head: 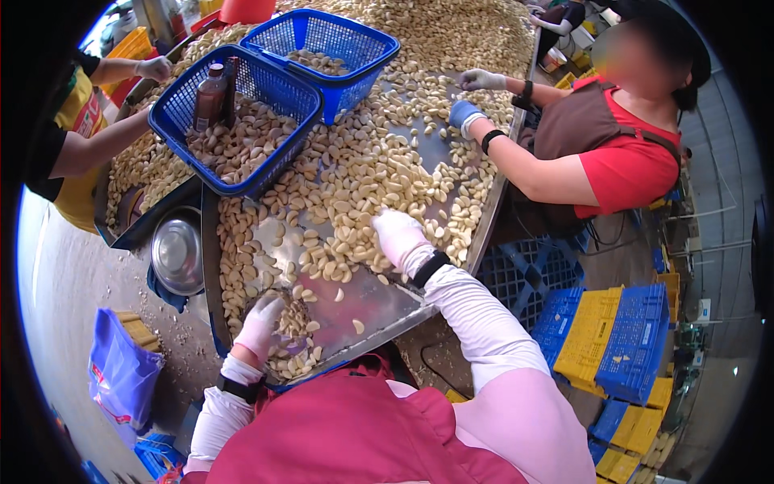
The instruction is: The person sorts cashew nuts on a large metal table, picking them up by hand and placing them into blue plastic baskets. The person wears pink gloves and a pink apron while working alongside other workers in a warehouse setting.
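Note:
Pale peeled garlic cloves (387,175) lie spread over a metal-topped table (387,305). My right hand (399,236), in a whitish glove, is at the near edge of the main spread. Its fingertips are among the cloves, and whether it grips any is hidden. At the near left corner, my gloved left hand (261,327) is beside a small heap of brownish scraps and cloves (293,317). Its fingers are partly hidden, so I cannot tell what they hold. A few single cloves (358,327) lie on the bare metal between my hands.
Two blue plastic baskets (242,187) (363,78) stand on the table; the nearer holds unpeeled-looking cloves and a bottle (210,100). Co-workers' gloved hands (465,115) (155,68) are at both sides. A metal bowl (176,248) sits left; stacked crates (632,342) stand right.

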`<state>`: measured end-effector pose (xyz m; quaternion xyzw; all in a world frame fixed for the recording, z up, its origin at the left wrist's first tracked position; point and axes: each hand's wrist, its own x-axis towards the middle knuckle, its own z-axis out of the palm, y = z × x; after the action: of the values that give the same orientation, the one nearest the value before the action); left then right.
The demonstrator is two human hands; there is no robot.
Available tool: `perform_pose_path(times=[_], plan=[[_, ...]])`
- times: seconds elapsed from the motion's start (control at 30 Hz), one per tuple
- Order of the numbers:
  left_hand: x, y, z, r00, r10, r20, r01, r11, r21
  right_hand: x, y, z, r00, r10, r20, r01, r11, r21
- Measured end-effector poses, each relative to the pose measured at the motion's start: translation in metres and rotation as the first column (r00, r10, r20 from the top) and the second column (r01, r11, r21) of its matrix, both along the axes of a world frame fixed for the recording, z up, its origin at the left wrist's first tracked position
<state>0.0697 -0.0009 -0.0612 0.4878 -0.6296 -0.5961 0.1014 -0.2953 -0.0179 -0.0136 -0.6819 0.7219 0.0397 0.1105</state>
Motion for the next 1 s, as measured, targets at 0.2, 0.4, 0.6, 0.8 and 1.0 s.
perform_pose_path(times=[0.2, 0.4, 0.6, 0.8, 1.0], plan=[[-0.078, 0.002, 0.049, 0.961, 0.269, 0.071, -0.274, 0.96, 0.064, -0.034, -0.002, 0.009, 0.855, -0.179, 0.487, 0.087, 0.975, 0.206], [-0.179, -0.051, 0.058, 0.923, -0.141, 0.357, 0.363, 0.62, -0.696, -0.071, -0.068, 0.016, 0.871, -0.464, 0.161, 0.43, 0.879, 0.206], [-0.152, -0.092, 0.085, 0.562, -0.221, 0.797, 0.703, 0.635, -0.32, -0.009, -0.03, 0.058, 0.974, 0.149, 0.17, -0.201, 0.913, 0.354], [-0.049, -0.063, 0.068, 0.585, -0.184, 0.79, 0.589, 0.765, -0.259, -0.031, 0.014, 0.05, 0.997, -0.046, -0.063, 0.074, 0.825, 0.56], [-0.045, -0.02, 0.087, 0.619, -0.341, 0.707, 0.531, 0.846, -0.058, 0.093, 0.069, 0.005, 0.826, 0.125, 0.549, -0.356, 0.871, 0.338]])
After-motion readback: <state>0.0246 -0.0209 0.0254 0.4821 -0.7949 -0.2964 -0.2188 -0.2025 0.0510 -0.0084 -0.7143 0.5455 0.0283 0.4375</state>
